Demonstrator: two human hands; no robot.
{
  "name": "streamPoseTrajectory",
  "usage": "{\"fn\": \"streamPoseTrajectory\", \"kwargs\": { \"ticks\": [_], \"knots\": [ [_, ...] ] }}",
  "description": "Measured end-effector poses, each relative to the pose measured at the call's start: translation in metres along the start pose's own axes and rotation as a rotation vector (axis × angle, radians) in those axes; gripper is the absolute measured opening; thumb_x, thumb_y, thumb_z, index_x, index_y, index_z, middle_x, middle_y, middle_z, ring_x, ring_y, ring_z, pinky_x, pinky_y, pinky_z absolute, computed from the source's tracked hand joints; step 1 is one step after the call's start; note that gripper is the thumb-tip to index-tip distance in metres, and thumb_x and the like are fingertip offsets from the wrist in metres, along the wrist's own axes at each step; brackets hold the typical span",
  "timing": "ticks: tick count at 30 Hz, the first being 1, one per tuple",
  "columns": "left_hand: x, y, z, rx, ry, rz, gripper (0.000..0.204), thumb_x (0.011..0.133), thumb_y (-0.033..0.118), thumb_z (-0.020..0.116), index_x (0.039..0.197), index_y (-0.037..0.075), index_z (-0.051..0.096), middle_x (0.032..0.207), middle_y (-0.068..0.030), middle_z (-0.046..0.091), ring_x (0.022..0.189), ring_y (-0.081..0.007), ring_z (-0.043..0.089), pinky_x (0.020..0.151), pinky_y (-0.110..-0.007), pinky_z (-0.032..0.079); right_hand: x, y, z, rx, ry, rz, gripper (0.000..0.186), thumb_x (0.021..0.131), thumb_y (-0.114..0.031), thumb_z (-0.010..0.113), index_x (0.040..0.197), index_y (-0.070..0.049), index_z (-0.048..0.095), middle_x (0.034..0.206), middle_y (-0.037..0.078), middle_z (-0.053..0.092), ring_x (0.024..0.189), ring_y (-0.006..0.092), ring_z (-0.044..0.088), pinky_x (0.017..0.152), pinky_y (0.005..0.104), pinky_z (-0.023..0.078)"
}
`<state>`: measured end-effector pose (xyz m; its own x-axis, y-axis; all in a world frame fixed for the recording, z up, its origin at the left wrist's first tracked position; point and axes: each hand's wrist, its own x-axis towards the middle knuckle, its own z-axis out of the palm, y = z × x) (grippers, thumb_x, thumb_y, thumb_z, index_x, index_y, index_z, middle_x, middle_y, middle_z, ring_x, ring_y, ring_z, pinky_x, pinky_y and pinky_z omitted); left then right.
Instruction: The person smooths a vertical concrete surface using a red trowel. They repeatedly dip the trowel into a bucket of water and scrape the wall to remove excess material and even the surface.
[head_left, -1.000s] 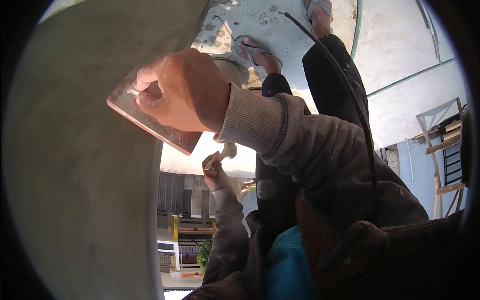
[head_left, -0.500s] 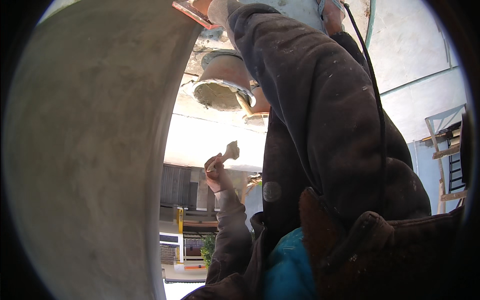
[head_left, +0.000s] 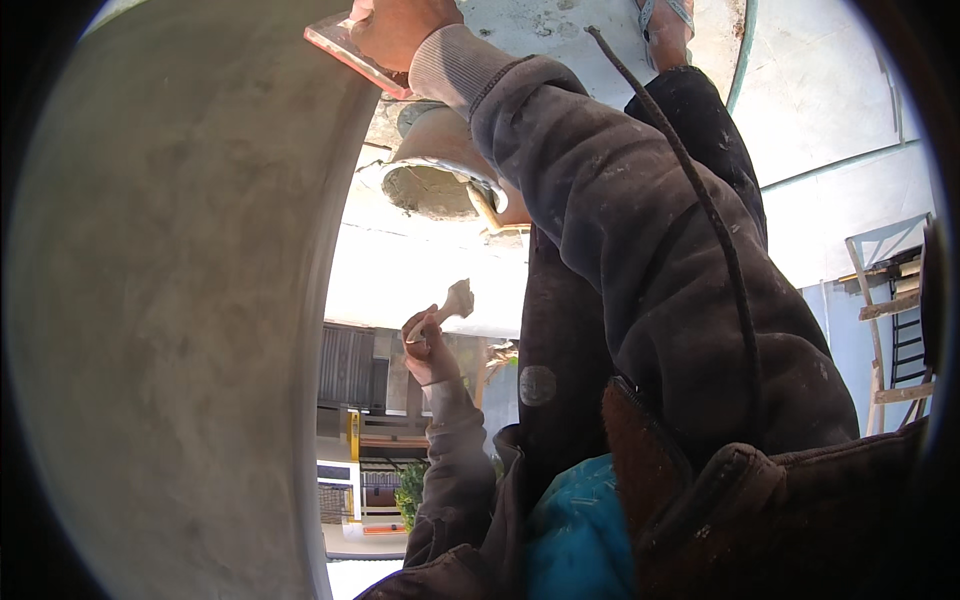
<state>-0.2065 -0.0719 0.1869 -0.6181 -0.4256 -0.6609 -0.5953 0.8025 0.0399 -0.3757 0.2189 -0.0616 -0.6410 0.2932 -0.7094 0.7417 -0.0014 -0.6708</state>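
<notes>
My right hand (head_left: 405,30) is at the top of the head view, at the end of a dark sleeve with a grey cuff. Its fingers are closed around a flat, red-edged plastering float (head_left: 345,48), which lies at the edge of a grey plastered wall (head_left: 190,300). My left hand (head_left: 428,352), lower down and right of the wall, grips a pale brush (head_left: 457,300) with a flared end pointing up. The brush is apart from the wall. The float's working face is hidden.
A crusted bucket (head_left: 440,165) stands below the float, with a wooden handle (head_left: 483,207) at its rim and a reddish container (head_left: 514,203) beside it. A sandaled foot (head_left: 668,30) is at upper right. A wooden frame (head_left: 890,310) stands at far right.
My right hand and the float have moved left and down in the view, and more of the hand shows. My left hand with the brush has shifted slightly left. The dark cord has swung left.
</notes>
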Motion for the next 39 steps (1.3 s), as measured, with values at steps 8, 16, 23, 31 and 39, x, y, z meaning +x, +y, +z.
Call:
{"fn": "streamPoseTrajectory", "kwargs": {
  "ticks": [8,16,23,31,39],
  "knots": [
    [-0.014,-0.03,-0.011,0.044,0.036,0.022,0.031,0.098,0.031,0.065,0.109,0.001,0.066,0.107,-0.0115,0.072,0.1,-0.0193,0.067,0.088,-0.032,0.053,0.018,0.115,0.079,1.244,0.404,0.482,0.036,0.093,-0.015,0.062,0.127,-0.002,0.061,0.086,0.015,0.073,0.074,0.0267,0.071,0.067,0.0358,0.056],
    [0.003,-0.01,-0.009,0.041,-0.009,0.05,0.03,0.097,0.029,0.067,0.109,0.001,0.067,0.11,-0.01,0.072,0.095,-0.0172,0.066,0.083,-0.031,0.053,-0.136,-0.053,0.081,1.475,0.352,0.609,0.024,0.094,-0.009,0.059,0.117,-0.002,0.057,0.091,0.007,0.064,0.08,0.0131,0.061,0.068,0.0312,0.051],
    [-0.014,-0.032,-0.016,0.025,0.02,0.089,0.028,0.099,0.027,0.066,0.112,0.003,0.066,0.102,-0.0088,0.074,0.091,-0.0149,0.067,0.078,-0.029,0.053,-0.334,-0.183,0.048,1.405,0.128,0.071,0.038,0.1,-0.007,0.058,0.135,-0.007,0.042,0.123,0.012,0.044,0.107,0.0165,0.054,0.087,0.0333,0.054],
    [0.003,-0.034,-0.016,0.029,0.048,0.203,0.026,0.101,0.026,0.063,0.107,0.001,0.067,0.103,-0.0101,0.073,0.092,-0.0167,0.068,0.078,-0.03,0.054,-0.091,0.011,0.111,1.225,0.232,0.408,0.03,0.097,-0.008,0.058,0.123,0.004,0.049,0.101,0.017,0.065,0.078,0.0207,0.07,0.059,0.0362,0.061],
    [0.033,-0.051,0.005,-0.043,0.013,0.141,0.026,0.097,0.026,0.064,0.108,0.003,0.066,0.108,-0.0092,0.072,0.096,-0.0155,0.067,0.08,-0.028,0.054,-0.336,-0.17,0.055,1.357,0.091,-0.123,0.049,0.095,-0.004,0.063,0.135,-0.007,0.036,0.123,0.012,0.044,0.108,0.015,0.053,0.074,0.0303,0.055]
  ]
}}
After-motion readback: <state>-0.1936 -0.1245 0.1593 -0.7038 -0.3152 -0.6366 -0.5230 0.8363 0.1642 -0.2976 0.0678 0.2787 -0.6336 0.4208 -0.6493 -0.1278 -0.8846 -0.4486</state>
